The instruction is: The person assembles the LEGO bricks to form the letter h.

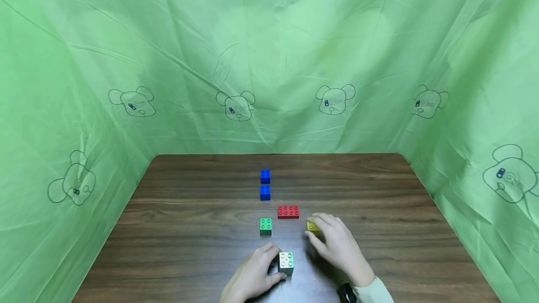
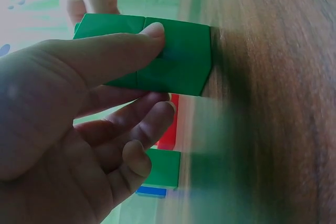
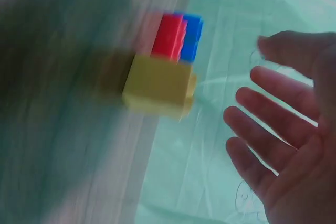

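My left hand [image 1: 255, 272] grips a green block stack [image 2: 181, 59] near the front of the table. In the left wrist view the thumb presses flat along its side, and a seam divides two joined bricks. Glare whitens the stack's studded top [image 1: 286, 260] in the head view. To the right, my right hand [image 1: 338, 245] hovers at a yellow brick [image 1: 312, 226]. The right wrist view has this hand [image 3: 294, 124] with fingers extended and spread, apart from the yellow brick [image 3: 157, 85], which sits on the table with its studs up.
Ahead of the left hand lies a single green brick [image 1: 265, 226], with a red brick [image 1: 288, 212] to its upper right. Two blue bricks [image 1: 265, 193] line up farther back. A green printed curtain [image 1: 278, 125] surrounds the wooden table [image 1: 189, 247].
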Demonstrator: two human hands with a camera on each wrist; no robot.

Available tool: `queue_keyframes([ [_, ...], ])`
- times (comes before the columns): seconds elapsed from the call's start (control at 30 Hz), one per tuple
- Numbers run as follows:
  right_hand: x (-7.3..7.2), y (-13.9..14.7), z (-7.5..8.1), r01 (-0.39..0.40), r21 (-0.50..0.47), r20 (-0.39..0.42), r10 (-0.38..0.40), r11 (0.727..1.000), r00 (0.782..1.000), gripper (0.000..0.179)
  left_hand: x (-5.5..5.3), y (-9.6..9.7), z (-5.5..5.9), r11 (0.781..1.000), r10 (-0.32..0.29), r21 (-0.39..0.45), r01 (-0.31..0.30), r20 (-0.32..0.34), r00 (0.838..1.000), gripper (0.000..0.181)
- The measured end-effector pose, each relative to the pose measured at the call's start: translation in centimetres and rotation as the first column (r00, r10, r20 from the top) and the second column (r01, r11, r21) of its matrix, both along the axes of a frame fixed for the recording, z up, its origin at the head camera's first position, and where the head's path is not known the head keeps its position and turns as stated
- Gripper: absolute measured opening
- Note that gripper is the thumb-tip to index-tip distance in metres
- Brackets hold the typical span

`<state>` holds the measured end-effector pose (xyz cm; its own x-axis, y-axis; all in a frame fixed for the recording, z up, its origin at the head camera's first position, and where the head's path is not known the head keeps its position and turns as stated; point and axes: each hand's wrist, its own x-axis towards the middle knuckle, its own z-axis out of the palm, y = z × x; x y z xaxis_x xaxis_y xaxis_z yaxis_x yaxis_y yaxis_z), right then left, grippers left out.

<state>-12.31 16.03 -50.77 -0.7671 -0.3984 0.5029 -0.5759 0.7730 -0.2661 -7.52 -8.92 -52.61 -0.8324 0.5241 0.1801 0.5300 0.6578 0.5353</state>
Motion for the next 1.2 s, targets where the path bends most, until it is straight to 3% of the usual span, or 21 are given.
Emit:
queue_keyframes([
  [0.2, -0.9, 1.0, -1.1, 0.035, 0.062, 0.069, -0.039, 0.997, 0.997, 0.034, 0.0, 0.1, -0.1, 1.000, 0.005, 0.012, -0.005, 0.020, 1.000, 0.028],
  [0.57, -1.4, 0.9, -1.9, 0.036, 0.039, 0.127, -0.040, 0.999, 0.991, 0.025, -0.1, 0.1, 0.1, 0.999, 0.011, -0.031, -0.009, 0.077, 0.997, 0.031],
  [0.77, -1.4, 0.6, -1.8, 0.052, 0.049, 0.148, -0.059, 0.997, 0.987, 0.024, -0.3, -0.7, 1.0, 0.999, -0.005, 0.045, 0.002, 0.086, 0.996, 0.030],
  [0.9, -1.4, 0.6, -2.0, 0.046, 0.029, 0.148, -0.050, 0.999, 0.988, 0.023, -0.8, -2.8, 1.9, 0.994, 0.047, 0.098, -0.055, 0.089, 0.995, 0.032],
  [1.03, -1.4, 0.6, -2.0, 0.040, 0.014, 0.154, -0.042, 0.999, 0.987, 0.022, -1.5, -6.3, 2.4, 0.978, 0.157, 0.129, -0.163, 0.054, 0.986, 0.034],
  [1.2, -1.5, 0.6, -1.9, 0.041, 0.004, 0.165, -0.041, 0.999, 0.985, 0.023, -2.2, -11.0, 2.0, 0.948, 0.293, 0.145, -0.282, -0.062, 0.954, 0.039],
])
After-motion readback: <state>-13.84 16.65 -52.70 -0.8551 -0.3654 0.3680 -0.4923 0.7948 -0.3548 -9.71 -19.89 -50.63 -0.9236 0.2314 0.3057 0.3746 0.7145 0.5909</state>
